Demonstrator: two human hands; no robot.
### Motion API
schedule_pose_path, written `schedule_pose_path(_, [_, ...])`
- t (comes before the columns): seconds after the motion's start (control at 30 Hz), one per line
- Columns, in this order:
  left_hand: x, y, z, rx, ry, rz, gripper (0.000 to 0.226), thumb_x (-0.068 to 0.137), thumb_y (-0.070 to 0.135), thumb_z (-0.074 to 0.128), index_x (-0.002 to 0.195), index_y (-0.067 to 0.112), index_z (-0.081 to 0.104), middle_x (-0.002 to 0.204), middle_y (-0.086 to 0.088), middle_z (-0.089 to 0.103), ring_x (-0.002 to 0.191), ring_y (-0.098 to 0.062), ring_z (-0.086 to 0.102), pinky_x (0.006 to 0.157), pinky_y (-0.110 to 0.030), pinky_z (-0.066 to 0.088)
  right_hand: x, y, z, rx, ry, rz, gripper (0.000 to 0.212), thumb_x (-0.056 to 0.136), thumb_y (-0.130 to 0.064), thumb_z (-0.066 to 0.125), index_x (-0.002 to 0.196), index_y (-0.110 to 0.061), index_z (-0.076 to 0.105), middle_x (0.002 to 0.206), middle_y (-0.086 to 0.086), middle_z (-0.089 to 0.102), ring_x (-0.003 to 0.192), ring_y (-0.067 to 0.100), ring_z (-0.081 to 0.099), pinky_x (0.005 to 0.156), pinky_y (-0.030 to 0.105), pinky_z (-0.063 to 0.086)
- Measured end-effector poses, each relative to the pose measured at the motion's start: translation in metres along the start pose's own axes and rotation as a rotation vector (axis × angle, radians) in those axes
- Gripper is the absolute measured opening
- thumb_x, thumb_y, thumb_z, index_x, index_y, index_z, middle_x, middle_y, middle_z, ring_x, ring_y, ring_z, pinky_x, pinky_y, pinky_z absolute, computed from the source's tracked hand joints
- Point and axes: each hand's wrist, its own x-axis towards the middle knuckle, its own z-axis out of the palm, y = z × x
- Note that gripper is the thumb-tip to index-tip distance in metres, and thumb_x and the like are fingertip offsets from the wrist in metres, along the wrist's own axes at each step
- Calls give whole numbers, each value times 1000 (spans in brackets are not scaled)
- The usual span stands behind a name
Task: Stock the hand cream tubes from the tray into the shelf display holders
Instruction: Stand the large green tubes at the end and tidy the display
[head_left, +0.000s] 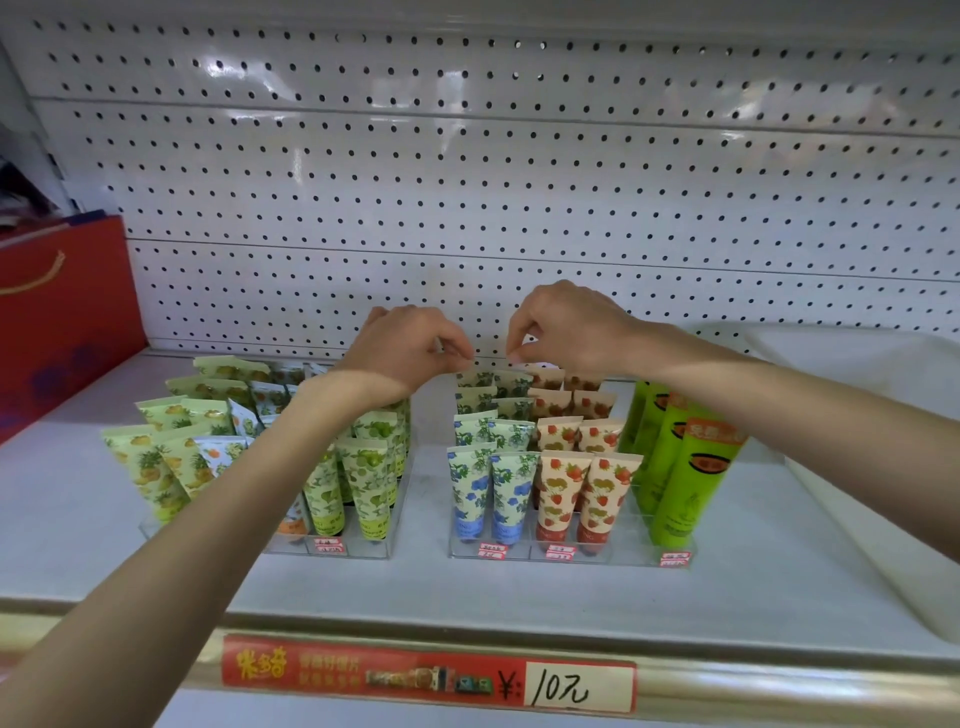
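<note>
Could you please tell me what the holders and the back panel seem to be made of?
Holders: clear glossy plastic, probably acrylic; the tubes show through their walls. Back panel: white gloss-painted sheet, likely metal; regular punched holes, glare patches.

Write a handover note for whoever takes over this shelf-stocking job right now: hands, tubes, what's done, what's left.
Left hand: fingers curled in a pinch at the rear blue-flower tubes; actual grip unclear.
Right hand: same pinch beside it, over the same back row.
Right holder: blue-flower, strawberry tubes and green tubes stand in rows.
Left holder: pineapple tubes and lime tubes in rows.
Done: both holders look nearly full.
Left: seat the back-row tubes. No supply tray is identifiable, so remaining stock is unknown.
</note>
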Motion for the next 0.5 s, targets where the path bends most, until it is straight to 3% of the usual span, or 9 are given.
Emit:
schedule_pose_path(0.13, [-12, 6, -7, -58, -30, 16, 9, 84, 37, 64, 88, 31, 70, 89, 13, 61, 87, -11, 55, 93, -39, 37, -7, 2, -5, 87, -31, -31, 11, 84, -28, 68, 89, -19, 72, 68, -13, 44, 65, 3, 43, 57, 20, 32])
schedule_pose_path(0.33, [-31, 13, -7, -93, -49, 45, 12, 79, 43, 66, 84, 33, 70, 79, 21, 59, 79, -1, 50, 82, -32, 35, -27, -5, -8, 197, -76, -25, 7, 83, -28, 69, 81, -21, 72, 72, 0, 47, 67, 14, 44, 60, 27, 33])
schedule_pose_path(0.5, [-44, 12, -6, -67, -66, 92, 16, 78, 49, 63, 85, 37, 70, 81, 25, 58, 83, 4, 49, 79, -30, 34, -46, -15, -6, 200, -143, -22, 5, 82, -31, 70, 81, -26, 71, 69, -8, 47, 63, 7, 44, 59, 21, 36])
